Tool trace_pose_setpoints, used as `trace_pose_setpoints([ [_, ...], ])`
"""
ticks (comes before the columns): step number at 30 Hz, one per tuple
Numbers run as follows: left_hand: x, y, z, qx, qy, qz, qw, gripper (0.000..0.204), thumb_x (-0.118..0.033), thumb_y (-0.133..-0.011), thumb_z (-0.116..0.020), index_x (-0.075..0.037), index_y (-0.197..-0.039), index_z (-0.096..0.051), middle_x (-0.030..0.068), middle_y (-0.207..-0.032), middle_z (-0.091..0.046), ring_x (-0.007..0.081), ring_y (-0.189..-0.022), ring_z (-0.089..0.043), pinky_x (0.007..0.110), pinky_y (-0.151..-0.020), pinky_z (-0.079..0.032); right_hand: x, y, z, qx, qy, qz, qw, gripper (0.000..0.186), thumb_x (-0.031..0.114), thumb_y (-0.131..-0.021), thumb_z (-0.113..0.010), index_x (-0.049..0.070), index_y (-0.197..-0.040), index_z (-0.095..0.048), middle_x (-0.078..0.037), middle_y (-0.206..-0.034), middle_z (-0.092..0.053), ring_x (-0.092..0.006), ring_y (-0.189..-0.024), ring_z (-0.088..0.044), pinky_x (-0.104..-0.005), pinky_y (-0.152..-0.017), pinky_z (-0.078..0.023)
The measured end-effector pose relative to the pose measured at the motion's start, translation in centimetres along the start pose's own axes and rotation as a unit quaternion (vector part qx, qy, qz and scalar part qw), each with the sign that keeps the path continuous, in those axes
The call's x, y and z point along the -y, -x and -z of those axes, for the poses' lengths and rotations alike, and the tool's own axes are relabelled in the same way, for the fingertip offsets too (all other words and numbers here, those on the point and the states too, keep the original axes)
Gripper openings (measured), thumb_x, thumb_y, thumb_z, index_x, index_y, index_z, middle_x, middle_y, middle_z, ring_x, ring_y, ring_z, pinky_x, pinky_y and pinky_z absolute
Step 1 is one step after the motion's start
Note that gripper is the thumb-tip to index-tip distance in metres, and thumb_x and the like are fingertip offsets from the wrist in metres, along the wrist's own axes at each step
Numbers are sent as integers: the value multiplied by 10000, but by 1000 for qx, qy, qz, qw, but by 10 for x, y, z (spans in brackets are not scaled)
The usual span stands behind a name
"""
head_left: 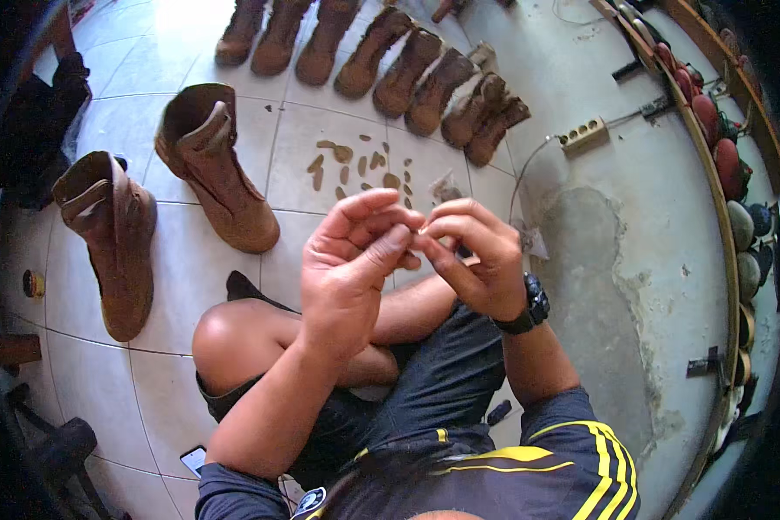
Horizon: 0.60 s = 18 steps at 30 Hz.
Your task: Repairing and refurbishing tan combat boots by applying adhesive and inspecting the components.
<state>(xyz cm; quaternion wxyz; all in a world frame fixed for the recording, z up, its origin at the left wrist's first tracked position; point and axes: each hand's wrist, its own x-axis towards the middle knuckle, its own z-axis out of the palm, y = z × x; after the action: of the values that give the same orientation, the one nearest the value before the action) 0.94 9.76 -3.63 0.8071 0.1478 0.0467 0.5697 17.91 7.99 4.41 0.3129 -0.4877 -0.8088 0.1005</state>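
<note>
My left hand [348, 273] and my right hand [485, 260] are raised in front of me, and their fingertips meet. Thumb and fingers of both hands are pinched around something tiny and pale, too small to name. Beyond the hands, several small flat brown pieces [317, 172] lie spread on the tiles. A crumpled clear plastic bag [445, 187] is near them, partly hidden by my right hand. To the left stand two tall brown boots, one nearer [121, 251] and one farther [225, 186], their shafts open and without visible laces.
A curved row of brown boots [328, 43] stands at the back. A white power strip [584, 136] is at the right wall, beside a wooden rack [718, 182] of shoes. My crossed legs [442, 364] are below my hands. A phone [194, 460] lies at lower left.
</note>
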Motion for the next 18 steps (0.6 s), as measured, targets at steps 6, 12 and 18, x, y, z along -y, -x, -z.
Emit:
trace_pose_setpoints([
  [6, -4, 3, -5, 18, -38, -35, 998, 283, 9, -1019, -576, -7, -1296, -634, 108, -916, -670, 141, -699, -575, 247, -636, -470, -16, 18, -17, 115, -2, -13, 993, 204, 159, -957, -685, 34, -824, -594, -146, -841, -615, -366, -690, -641, -426, -589, -516],
  [12, -13, 5, -8, 14, -83, -20, 996, 218, -36, -1039, -582, 22, -1246, -611, -2, -791, -565, 51, -617, -453, 205, -547, -385, -23, 19, -18, 86, 7, -11, 996, 168, 171, -898, -791, 40, -882, -686, -100, -846, -678, -256, -641, -670, -348, -562, -533],
  [18, -6, 4, -7, -5, -158, -5, 987, 202, -45, -1042, -587, -1, -1238, -613, 5, -811, -628, 43, -678, -547, 194, -598, -456, -14, 9, -14, 23, -107, -92, 990, 294, 43, -904, -754, 9, -1195, -731, -104, -1093, -747, -152, -880, -733, -261, -668, -570],
])
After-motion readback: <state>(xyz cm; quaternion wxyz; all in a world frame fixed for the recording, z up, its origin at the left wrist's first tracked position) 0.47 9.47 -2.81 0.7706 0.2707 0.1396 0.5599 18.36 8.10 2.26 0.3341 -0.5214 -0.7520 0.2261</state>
